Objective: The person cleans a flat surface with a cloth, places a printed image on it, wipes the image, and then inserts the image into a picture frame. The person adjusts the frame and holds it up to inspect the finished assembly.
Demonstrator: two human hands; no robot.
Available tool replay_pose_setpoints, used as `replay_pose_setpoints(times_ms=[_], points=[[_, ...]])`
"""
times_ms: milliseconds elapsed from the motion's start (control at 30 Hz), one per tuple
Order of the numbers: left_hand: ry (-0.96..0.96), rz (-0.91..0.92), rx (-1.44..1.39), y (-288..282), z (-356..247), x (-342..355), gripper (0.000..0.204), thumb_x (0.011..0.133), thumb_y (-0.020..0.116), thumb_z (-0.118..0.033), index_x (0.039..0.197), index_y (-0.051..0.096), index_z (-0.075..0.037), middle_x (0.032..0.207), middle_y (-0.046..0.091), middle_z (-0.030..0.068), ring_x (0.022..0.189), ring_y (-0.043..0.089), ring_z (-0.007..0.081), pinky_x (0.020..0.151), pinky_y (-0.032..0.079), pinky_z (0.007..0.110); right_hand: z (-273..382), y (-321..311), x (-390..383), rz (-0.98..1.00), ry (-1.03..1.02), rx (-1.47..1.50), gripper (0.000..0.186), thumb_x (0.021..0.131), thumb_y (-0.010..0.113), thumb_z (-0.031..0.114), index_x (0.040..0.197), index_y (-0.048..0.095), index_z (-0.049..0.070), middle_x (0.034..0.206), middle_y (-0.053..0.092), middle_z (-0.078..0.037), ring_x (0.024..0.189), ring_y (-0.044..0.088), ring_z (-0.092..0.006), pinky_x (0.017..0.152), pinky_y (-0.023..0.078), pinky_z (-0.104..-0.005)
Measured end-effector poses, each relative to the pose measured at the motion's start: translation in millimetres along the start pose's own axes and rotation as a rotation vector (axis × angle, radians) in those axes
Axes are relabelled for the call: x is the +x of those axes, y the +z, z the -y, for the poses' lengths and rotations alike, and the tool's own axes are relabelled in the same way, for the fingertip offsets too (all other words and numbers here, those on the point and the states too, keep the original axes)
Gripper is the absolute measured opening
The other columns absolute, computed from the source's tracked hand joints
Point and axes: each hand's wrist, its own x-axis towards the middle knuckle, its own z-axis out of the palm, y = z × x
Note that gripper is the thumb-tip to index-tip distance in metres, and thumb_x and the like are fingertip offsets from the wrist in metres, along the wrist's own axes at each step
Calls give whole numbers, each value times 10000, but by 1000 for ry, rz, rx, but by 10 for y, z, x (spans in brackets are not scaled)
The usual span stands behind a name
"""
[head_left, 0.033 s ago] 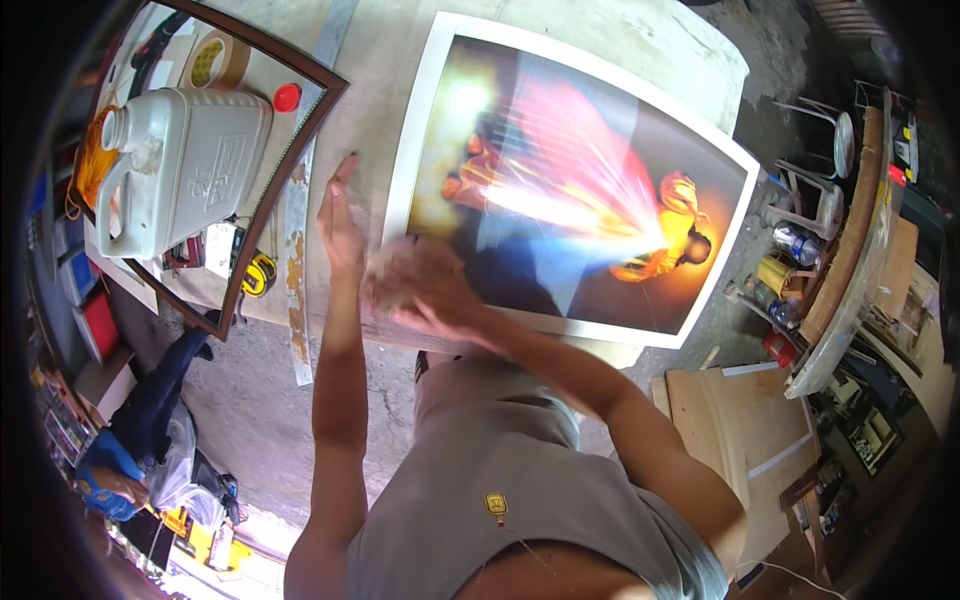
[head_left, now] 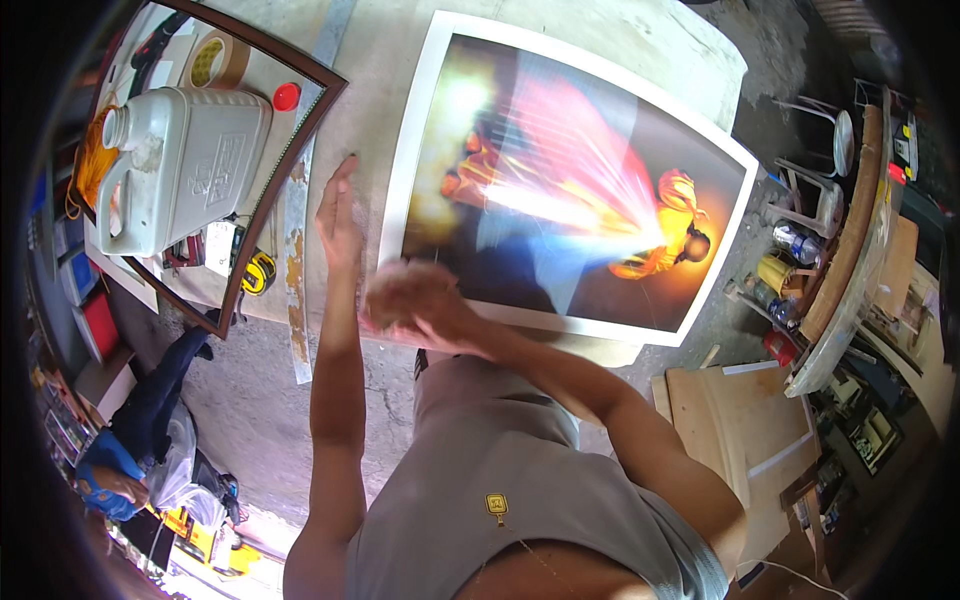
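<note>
A large white-bordered print (head_left: pixel 580 190) lies on the pale tabletop (head_left: pixel 370 100), showing figures in bright robes with a light burst. My left hand (head_left: pixel 340 215) rests just left of its border, fingers stretched out and nothing in them. By the print's near-left corner, my right hand (head_left: pixel 430 305) is blurred by motion. Its fingers look curled around a brownish, crumpled-looking wad (head_left: pixel 392 288), too smeared to name.
On the left, a brown frame (head_left: pixel 335 90) surrounds a whitish jerrycan (head_left: pixel 215 150), a tape roll (head_left: pixel 220 60) and a red cap (head_left: pixel 287 97). A tape measure (head_left: pixel 258 274) and worn metal strip (head_left: pixel 297 230) lie beside it. Stools (head_left: pixel 815 200) stand right; another person (head_left: pixel 110 480) sits lower left.
My right hand has shifted slightly toward me along the print's left edge. The left hand and the print look almost the same.
</note>
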Motion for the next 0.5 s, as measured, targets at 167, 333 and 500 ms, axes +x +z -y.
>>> replay_pose_setpoints(times_ms=[167,333,500], points=[[162,22,455,173,-29,-98,334,831,680,-171,1134,632,-41,1139,609,143,1043,570,283,892,451,359,339,-197,-758,657,423,329,258,897,548,271,1047,638,82,966,641,-106,836,631,-281,715,506,-360],[149,58,499,380,-70,-251,352,806,699,-216,1112,646,-52,1099,601,131,1040,553,284,875,450,370,-52,-1939,-1713,-460,1111,651,245,857,611,231,1013,641,44,807,656,-24,631,592,-84,525,475,-234],[138,11,666,560,-57,-263,377,787,703,-301,1086,669,-74,1127,573,129,1073,530,280,905,434,376,-953,-3556,-2505,-1005,1162,-36,440,709,768,170,1050,612,-60,837,634,-69,601,561,-103,508,443,-242]])
